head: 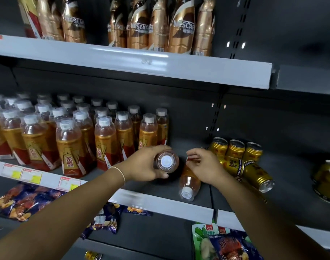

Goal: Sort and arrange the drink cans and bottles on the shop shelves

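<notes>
Now left hand [141, 167] grips upright bottle [166, 161] for the row; beside it, right hand [204, 168] holds fallen bottle [188, 182], probably to lift.

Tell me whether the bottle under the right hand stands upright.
No: the bottle under the right hand lies on its side, white cap toward the shelf's front edge.

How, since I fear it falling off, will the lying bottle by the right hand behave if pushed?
Round and on its side, the lying bottle would probably roll sideways, since its cap points outward. Liquid shows inside, so likely heavy.
</notes>
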A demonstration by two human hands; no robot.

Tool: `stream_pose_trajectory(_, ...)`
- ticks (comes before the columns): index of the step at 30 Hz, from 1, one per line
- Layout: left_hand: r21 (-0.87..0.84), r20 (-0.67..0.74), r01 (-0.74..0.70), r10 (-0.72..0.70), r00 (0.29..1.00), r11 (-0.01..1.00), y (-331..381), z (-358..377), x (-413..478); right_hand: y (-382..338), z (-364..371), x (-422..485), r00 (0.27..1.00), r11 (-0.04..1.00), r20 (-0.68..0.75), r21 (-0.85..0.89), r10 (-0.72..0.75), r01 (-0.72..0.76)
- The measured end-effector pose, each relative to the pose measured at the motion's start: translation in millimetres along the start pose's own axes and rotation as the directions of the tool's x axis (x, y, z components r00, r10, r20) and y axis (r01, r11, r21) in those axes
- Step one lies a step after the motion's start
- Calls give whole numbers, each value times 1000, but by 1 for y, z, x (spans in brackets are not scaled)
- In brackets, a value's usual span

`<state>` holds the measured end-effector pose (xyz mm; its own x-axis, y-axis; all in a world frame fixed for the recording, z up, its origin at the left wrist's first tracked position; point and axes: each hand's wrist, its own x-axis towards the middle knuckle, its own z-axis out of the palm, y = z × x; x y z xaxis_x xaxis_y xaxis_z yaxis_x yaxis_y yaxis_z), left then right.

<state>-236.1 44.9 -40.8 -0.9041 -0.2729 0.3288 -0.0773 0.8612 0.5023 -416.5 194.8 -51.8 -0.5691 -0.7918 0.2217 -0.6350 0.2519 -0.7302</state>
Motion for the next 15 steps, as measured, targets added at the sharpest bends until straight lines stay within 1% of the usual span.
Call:
stream_pose_trajectory(4, -159, -61, 66, -76, 995, 985, -8, -12, 2, -11, 17, -1, 995, 1000, 101, -23, 15, -13)
stream_pose_trajectory(6, -204, -83, 110, -129, 988, 973, -12, -16, 4, -18, 26, -2, 989, 999, 148, -18, 31, -28)
stream_pose_trajectory(11, -218, -118, 166, -195, 974, 962, -17, -24, 2, -35, 49, -5, 986, 999, 158, 17, 46, -49)
stream_pose_trajectory(15, -252, -102, 193, -224, 969, 948, -27, -30, -6, -42, 74, -11, 980, 993, 185, 67, 78, -92)
